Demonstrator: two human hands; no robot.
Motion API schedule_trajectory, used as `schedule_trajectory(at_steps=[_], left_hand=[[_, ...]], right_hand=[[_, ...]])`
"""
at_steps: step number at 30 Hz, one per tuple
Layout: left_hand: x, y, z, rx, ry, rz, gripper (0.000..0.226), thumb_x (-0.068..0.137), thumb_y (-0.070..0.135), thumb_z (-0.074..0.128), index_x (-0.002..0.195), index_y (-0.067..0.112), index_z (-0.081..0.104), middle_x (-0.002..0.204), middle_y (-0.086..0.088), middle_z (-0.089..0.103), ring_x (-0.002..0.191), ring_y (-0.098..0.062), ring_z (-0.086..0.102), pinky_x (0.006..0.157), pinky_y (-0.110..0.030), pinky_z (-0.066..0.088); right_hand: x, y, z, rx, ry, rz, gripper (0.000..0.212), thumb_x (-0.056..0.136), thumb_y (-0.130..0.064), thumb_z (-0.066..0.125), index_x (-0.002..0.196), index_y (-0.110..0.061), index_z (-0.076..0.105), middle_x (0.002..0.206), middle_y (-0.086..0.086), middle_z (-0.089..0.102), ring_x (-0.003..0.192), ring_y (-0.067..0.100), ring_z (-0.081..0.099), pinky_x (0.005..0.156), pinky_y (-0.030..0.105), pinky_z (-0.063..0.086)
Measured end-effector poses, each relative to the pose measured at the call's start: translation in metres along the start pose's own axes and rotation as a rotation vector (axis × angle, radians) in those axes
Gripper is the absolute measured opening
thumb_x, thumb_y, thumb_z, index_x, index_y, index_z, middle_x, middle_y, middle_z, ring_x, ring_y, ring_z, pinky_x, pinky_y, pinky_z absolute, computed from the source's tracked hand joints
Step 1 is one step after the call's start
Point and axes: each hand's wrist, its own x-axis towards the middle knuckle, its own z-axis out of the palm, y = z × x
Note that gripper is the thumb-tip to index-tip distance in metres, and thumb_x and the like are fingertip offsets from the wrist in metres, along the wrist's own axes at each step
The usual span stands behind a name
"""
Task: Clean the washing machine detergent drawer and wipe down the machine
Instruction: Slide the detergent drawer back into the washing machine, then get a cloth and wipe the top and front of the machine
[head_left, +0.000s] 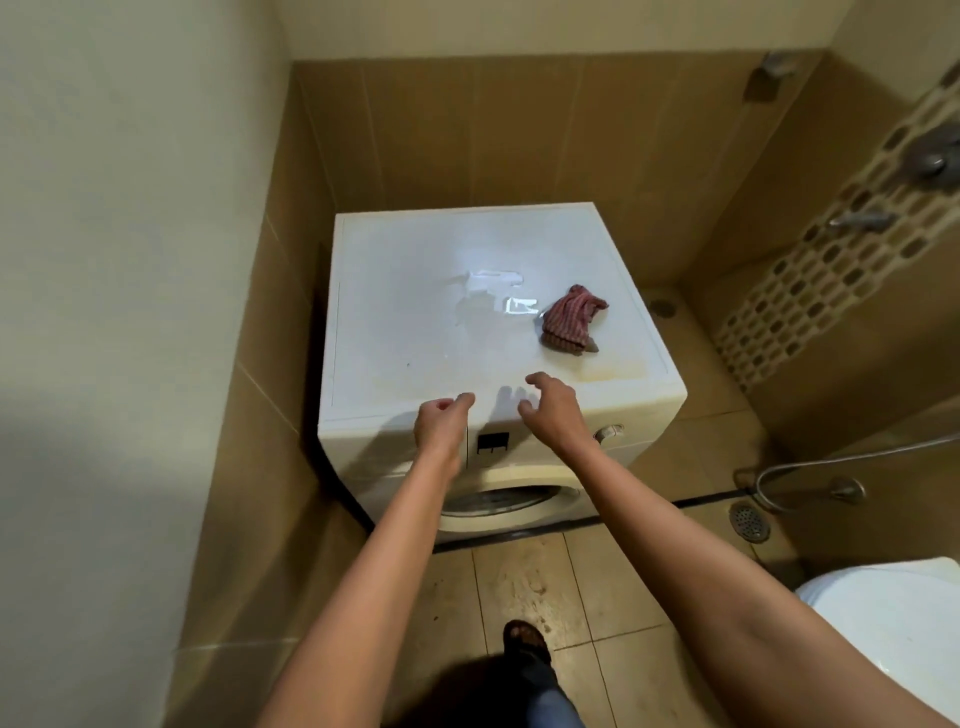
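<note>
Washing machine (467, 332) right under the fingers, squeezed between a wall on the left and tiled walls behind and to the right. Top wet and shiny in the middle, yellow stains near the front. Looks partly wiped, more left to do. Drawer hidden behind the left hand (439, 423), so can't tell if cleaned. Red cloth (571, 322) just past the right hand (553, 410), untouched. Both hands empty, fingers (462, 400) apart and curled. Open floor (545, 587) below, toilet (893, 618) close on the right.
</note>
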Motion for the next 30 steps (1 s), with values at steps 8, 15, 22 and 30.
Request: schedule_trajectory(at_steps=[8, 15, 22, 30], left_hand=[[0.011, 0.051, 0.059, 0.055, -0.181, -0.005, 0.013, 0.094, 0.021, 0.058, 0.101, 0.01, 0.057, 0.1, -0.005, 0.062, 0.095, -0.019, 0.058, 0.096, -0.036, 0.046], [0.04, 0.094, 0.109, 0.116, -0.225, -0.005, 0.012, 0.094, 0.02, 0.057, 0.083, 0.015, 0.058, 0.102, -0.008, 0.061, 0.099, -0.022, 0.059, 0.097, -0.036, 0.046], [0.073, 0.109, 0.132, 0.158, -0.227, 0.005, 0.01, 0.095, 0.02, 0.056, 0.092, 0.011, 0.06, 0.107, -0.007, 0.063, 0.106, -0.022, 0.06, 0.097, -0.036, 0.048], [0.093, 0.111, 0.132, 0.239, -0.252, 0.017, 0.008, 0.093, 0.018, 0.056, 0.085, 0.015, 0.059, 0.106, -0.007, 0.063, 0.102, -0.02, 0.06, 0.097, -0.035, 0.048]], right_hand=[[0.074, 0.02, -0.078, 0.199, 0.07, 0.213, 0.031, 0.086, -0.015, 0.058, 0.114, -0.001, 0.056, 0.11, 0.017, 0.063, 0.105, 0.033, 0.056, 0.077, 0.031, 0.04], [0.131, 0.031, -0.094, 0.239, 0.02, 0.303, 0.014, 0.084, -0.011, 0.056, 0.088, 0.003, 0.058, 0.093, 0.023, 0.065, 0.088, 0.032, 0.059, 0.066, 0.033, 0.043], [0.17, 0.051, -0.071, 0.256, -0.011, 0.482, 0.037, 0.087, -0.022, 0.059, 0.116, 0.001, 0.056, 0.115, 0.018, 0.062, 0.106, 0.034, 0.059, 0.081, 0.033, 0.049], [0.189, 0.051, -0.087, 0.259, 0.028, 0.488, 0.015, 0.071, -0.021, 0.074, 0.081, -0.013, 0.065, 0.089, 0.009, 0.069, 0.086, 0.029, 0.064, 0.066, 0.029, 0.047]])
